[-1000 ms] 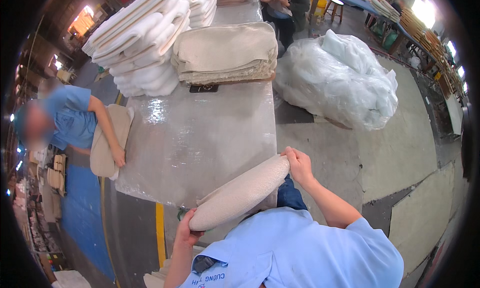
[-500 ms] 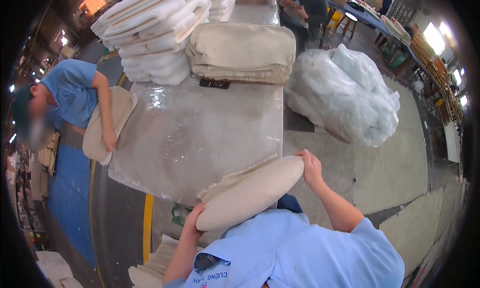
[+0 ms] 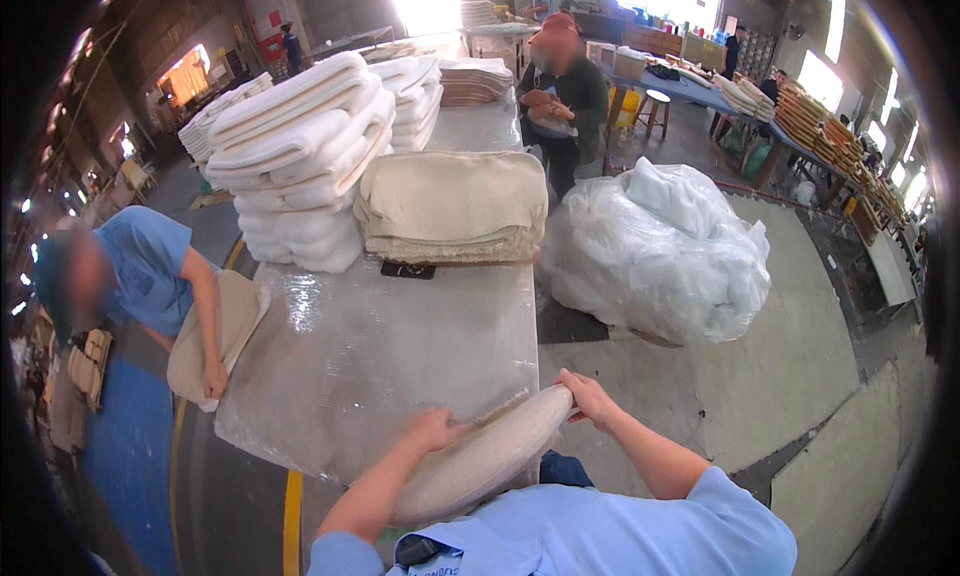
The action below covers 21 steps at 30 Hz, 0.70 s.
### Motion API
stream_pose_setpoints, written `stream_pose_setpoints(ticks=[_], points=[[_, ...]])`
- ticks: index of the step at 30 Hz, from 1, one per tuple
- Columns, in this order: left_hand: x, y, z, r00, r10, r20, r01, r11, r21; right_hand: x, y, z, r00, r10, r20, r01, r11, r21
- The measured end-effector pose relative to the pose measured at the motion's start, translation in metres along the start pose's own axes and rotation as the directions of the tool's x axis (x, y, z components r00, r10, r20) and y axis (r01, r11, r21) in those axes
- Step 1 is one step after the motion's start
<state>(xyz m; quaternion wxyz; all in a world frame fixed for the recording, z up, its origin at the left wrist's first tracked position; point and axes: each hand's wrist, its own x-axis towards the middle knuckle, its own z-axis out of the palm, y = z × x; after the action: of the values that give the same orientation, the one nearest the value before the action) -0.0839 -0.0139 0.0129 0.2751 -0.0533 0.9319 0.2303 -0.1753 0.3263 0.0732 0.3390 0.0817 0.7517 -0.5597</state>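
A beige fabric-covered pad [image 3: 485,458], long and rounded at its ends, is held slanting against my front at the near edge of the table. Its right tip is pinched in my right hand [image 3: 588,398], thumb and fingers closed round it. My left hand [image 3: 434,430], slightly blurred, is closed at the pad's far edge, where loose rough-edged cloth shows. Beyond, on the plastic-wrapped table [image 3: 400,366], lies a stack of beige fabric pieces [image 3: 453,204].
Tall piles of folded white padding [image 3: 300,146] stand behind at the left. A big plastic-wrapped bundle [image 3: 660,251] sits right of the table. At the left, a co-worker in blue [image 3: 150,266] handles another beige pad [image 3: 218,338]; another person [image 3: 565,96] stands farther back.
My left hand has moved from the pad's left end to its far edge. The pad has tilted and come lower and left in view. My head view has lifted, showing more of the room.
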Motion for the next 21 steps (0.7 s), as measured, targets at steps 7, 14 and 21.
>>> stream_pose_setpoints(ticks=[7,14,21], points=[[0.022,0.049,0.023,0.992,0.120,-0.028,-0.112,0.973,0.203,0.024,0.090,0.002,0.989,0.148,-0.015,-0.145,0.982,0.125],[0.042,0.078,0.045,0.987,0.133,-0.086,-0.119,0.980,0.158,0.028,0.146,0.042,0.989,0.120,0.085,-0.137,0.962,0.235],[0.043,0.118,0.064,0.954,0.035,-0.299,-0.090,0.981,-0.172,0.015,0.153,0.056,0.927,-0.241,-0.287,0.337,0.871,0.357]])
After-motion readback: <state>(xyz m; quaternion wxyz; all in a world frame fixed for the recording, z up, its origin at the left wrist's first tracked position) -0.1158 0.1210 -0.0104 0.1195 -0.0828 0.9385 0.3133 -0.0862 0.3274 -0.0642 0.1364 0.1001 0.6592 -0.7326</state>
